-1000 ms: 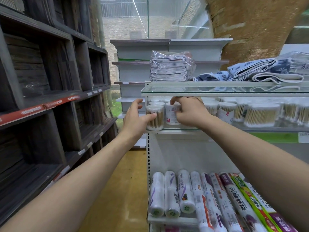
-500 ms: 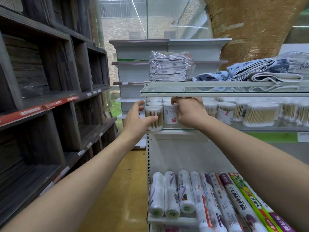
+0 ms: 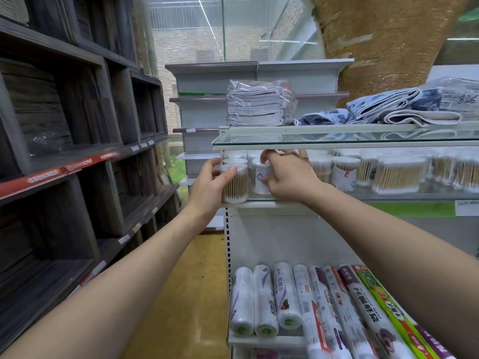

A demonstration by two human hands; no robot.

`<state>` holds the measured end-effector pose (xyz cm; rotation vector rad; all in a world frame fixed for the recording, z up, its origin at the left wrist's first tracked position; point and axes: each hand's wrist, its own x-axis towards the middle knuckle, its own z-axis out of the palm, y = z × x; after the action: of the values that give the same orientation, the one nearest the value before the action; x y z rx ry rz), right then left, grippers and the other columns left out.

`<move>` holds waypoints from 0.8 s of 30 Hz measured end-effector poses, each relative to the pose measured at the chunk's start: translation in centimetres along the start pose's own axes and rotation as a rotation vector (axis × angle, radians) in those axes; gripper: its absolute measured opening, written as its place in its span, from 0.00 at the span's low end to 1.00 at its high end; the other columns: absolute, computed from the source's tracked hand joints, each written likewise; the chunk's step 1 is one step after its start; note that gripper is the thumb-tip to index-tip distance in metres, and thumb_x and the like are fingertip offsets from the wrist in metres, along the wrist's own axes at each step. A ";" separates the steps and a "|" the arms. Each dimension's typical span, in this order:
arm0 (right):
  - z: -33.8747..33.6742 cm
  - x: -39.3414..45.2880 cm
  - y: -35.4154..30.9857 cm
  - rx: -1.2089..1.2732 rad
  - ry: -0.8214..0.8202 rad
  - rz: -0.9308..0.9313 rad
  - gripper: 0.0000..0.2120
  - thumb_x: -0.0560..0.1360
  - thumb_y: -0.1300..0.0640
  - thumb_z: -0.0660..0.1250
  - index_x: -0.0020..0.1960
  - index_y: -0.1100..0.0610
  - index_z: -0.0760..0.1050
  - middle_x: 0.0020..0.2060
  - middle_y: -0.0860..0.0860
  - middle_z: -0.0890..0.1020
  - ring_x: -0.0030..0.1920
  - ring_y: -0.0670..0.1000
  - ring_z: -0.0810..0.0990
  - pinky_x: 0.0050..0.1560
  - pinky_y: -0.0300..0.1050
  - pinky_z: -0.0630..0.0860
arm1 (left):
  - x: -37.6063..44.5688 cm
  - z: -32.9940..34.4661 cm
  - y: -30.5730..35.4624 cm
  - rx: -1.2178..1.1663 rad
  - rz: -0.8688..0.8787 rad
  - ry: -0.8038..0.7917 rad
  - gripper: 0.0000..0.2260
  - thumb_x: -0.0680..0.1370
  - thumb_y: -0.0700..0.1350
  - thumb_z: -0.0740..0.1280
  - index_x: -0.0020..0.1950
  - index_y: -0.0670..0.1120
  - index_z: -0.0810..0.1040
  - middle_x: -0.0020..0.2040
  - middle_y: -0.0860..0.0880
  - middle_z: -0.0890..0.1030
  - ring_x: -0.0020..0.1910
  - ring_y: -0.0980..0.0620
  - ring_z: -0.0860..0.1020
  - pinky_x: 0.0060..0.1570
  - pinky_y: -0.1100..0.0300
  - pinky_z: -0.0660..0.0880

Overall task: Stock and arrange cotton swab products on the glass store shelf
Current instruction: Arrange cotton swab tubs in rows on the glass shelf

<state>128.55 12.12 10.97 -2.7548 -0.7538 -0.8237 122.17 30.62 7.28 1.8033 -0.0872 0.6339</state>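
Swab tubs [image 3: 234, 183] at the shelf's [image 3: 259, 201] left end: light, slick plastic; my left hand [image 3: 207, 187] wraps one's side, my right hand [image 3: 287, 177] pinches its neighbour [image 3: 260, 177].

bright daylight from windows behind, dim left side, wide-angle bending at edges.

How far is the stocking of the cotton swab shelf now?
Mostly done: swab tubs and packs already line the glass shelf to the right. In hand: the left hand holds the clear corner tub, and the right hand grips the white-labelled tub beside it. Left: straightening these two at the shelf's left end.
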 end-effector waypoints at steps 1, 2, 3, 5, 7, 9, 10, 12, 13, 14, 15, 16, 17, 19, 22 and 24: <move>0.1 -0.2 0.0 -0.007 0.004 -0.006 0.17 0.77 0.49 0.65 0.64 0.49 0.67 0.58 0.53 0.81 0.67 0.59 0.71 0.73 0.61 0.56 | 0.0 0.0 0.0 0.000 -0.003 0.002 0.35 0.71 0.65 0.65 0.75 0.51 0.69 0.63 0.53 0.76 0.55 0.62 0.74 0.50 0.66 0.68; 0.2 -0.3 0.0 -0.015 0.015 -0.015 0.17 0.77 0.50 0.65 0.64 0.50 0.67 0.59 0.53 0.81 0.67 0.59 0.70 0.74 0.61 0.55 | 0.0 0.0 0.0 0.001 -0.005 0.003 0.35 0.71 0.65 0.65 0.75 0.51 0.69 0.63 0.53 0.76 0.56 0.62 0.74 0.52 0.65 0.68; 0.2 -0.6 0.0 -0.021 0.030 -0.027 0.17 0.77 0.50 0.65 0.64 0.50 0.67 0.59 0.54 0.80 0.67 0.59 0.69 0.74 0.61 0.55 | 0.0 0.0 0.0 0.003 -0.007 0.003 0.35 0.71 0.65 0.65 0.75 0.51 0.69 0.63 0.53 0.76 0.56 0.60 0.74 0.53 0.63 0.68; 0.4 -1.1 0.1 -0.019 0.078 -0.061 0.17 0.77 0.51 0.66 0.63 0.52 0.66 0.59 0.53 0.79 0.67 0.59 0.69 0.74 0.59 0.55 | -0.1 0.0 0.0 0.004 -0.009 0.006 0.35 0.71 0.65 0.64 0.75 0.52 0.69 0.62 0.53 0.76 0.59 0.57 0.75 0.55 0.60 0.67; 0.8 -1.7 0.1 -0.013 0.163 -0.110 0.16 0.75 0.53 0.67 0.60 0.53 0.68 0.56 0.52 0.79 0.62 0.58 0.72 0.71 0.58 0.58 | 0.0 0.0 -0.2 0.000 -0.010 0.012 0.34 0.71 0.66 0.64 0.74 0.52 0.69 0.63 0.53 0.75 0.62 0.54 0.74 0.59 0.58 0.66; 1.4 -2.4 0.3 0.001 0.302 -0.168 0.16 0.70 0.56 0.71 0.55 0.55 0.70 0.49 0.52 0.78 0.53 0.59 0.75 0.62 0.56 0.67 | 0.1 0.0 -0.3 -0.002 -0.015 0.013 0.34 0.72 0.66 0.63 0.74 0.52 0.69 0.64 0.53 0.75 0.63 0.53 0.73 0.60 0.56 0.66; 1.7 -2.8 0.4 0.043 0.376 -0.182 0.16 0.67 0.58 0.72 0.52 0.57 0.71 0.47 0.53 0.78 0.49 0.59 0.75 0.56 0.54 0.70 | 0.1 0.1 -0.3 -0.003 -0.013 0.012 0.34 0.72 0.66 0.63 0.74 0.52 0.69 0.64 0.53 0.75 0.63 0.53 0.73 0.60 0.56 0.66; 2.1 -3.8 0.5 0.152 0.491 -0.182 0.18 0.64 0.61 0.74 0.51 0.59 0.73 0.46 0.54 0.78 0.46 0.58 0.74 0.48 0.52 0.71 | 0.1 0.2 -0.3 -0.007 -0.013 0.019 0.33 0.72 0.67 0.63 0.74 0.51 0.69 0.64 0.53 0.75 0.63 0.53 0.73 0.60 0.56 0.66; 2.3 -4.3 0.5 0.189 0.520 -0.173 0.20 0.64 0.61 0.74 0.53 0.60 0.73 0.48 0.55 0.78 0.47 0.57 0.74 0.48 0.51 0.71 | 0.2 0.2 -0.3 -0.011 -0.016 0.027 0.33 0.74 0.66 0.63 0.74 0.51 0.70 0.63 0.54 0.75 0.63 0.53 0.73 0.60 0.56 0.67; 2.4 -4.6 0.5 0.215 0.530 -0.157 0.23 0.64 0.61 0.75 0.57 0.60 0.74 0.49 0.55 0.77 0.48 0.57 0.73 0.48 0.50 0.71 | 0.3 0.3 -0.3 -0.016 -0.017 0.031 0.31 0.76 0.65 0.64 0.74 0.51 0.70 0.62 0.54 0.75 0.62 0.54 0.74 0.58 0.57 0.67; 2.4 -4.9 0.6 0.239 0.526 -0.134 0.26 0.65 0.60 0.76 0.62 0.59 0.74 0.50 0.55 0.76 0.48 0.56 0.73 0.49 0.48 0.70 | 0.3 0.4 -0.2 -0.018 -0.017 0.028 0.28 0.79 0.63 0.64 0.74 0.50 0.69 0.62 0.54 0.75 0.60 0.55 0.74 0.55 0.59 0.68; 2.4 -5.1 0.6 0.268 0.518 -0.108 0.29 0.66 0.58 0.76 0.65 0.57 0.74 0.51 0.55 0.74 0.49 0.54 0.72 0.50 0.46 0.70 | 0.4 0.4 -0.2 -0.014 -0.013 0.027 0.27 0.80 0.62 0.63 0.75 0.49 0.69 0.62 0.54 0.75 0.58 0.56 0.74 0.51 0.61 0.68; 2.4 -5.2 0.7 0.303 0.516 -0.084 0.30 0.67 0.57 0.77 0.67 0.55 0.74 0.50 0.54 0.72 0.49 0.53 0.71 0.50 0.44 0.69 | 0.4 0.5 -0.2 -0.006 -0.005 0.029 0.27 0.80 0.62 0.63 0.75 0.49 0.69 0.63 0.54 0.75 0.59 0.56 0.73 0.49 0.63 0.67; 2.3 -5.5 0.9 0.371 0.526 -0.041 0.28 0.66 0.55 0.77 0.65 0.54 0.77 0.50 0.52 0.69 0.49 0.52 0.72 0.50 0.42 0.69 | 0.4 0.6 -0.2 0.009 0.007 0.037 0.27 0.80 0.63 0.62 0.75 0.49 0.69 0.65 0.53 0.75 0.62 0.54 0.72 0.48 0.65 0.66; 2.2 -5.8 1.1 0.402 0.496 0.014 0.24 0.64 0.56 0.77 0.58 0.57 0.75 0.50 0.50 0.71 0.48 0.50 0.72 0.48 0.42 0.69 | 0.3 0.8 -0.4 0.009 0.008 0.052 0.26 0.81 0.63 0.62 0.74 0.49 0.71 0.66 0.53 0.75 0.65 0.52 0.72 0.49 0.66 0.66; 2.2 -5.9 1.1 0.414 0.460 0.071 0.22 0.64 0.55 0.76 0.53 0.56 0.71 0.47 0.49 0.73 0.44 0.50 0.71 0.44 0.44 0.67 | 0.3 0.9 -0.5 0.004 0.006 0.055 0.30 0.79 0.66 0.61 0.75 0.50 0.69 0.67 0.53 0.75 0.68 0.51 0.71 0.57 0.60 0.67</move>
<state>125.91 9.37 5.87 -2.1077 -0.6408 -1.0892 122.94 30.02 6.79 1.7891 -0.0541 0.6875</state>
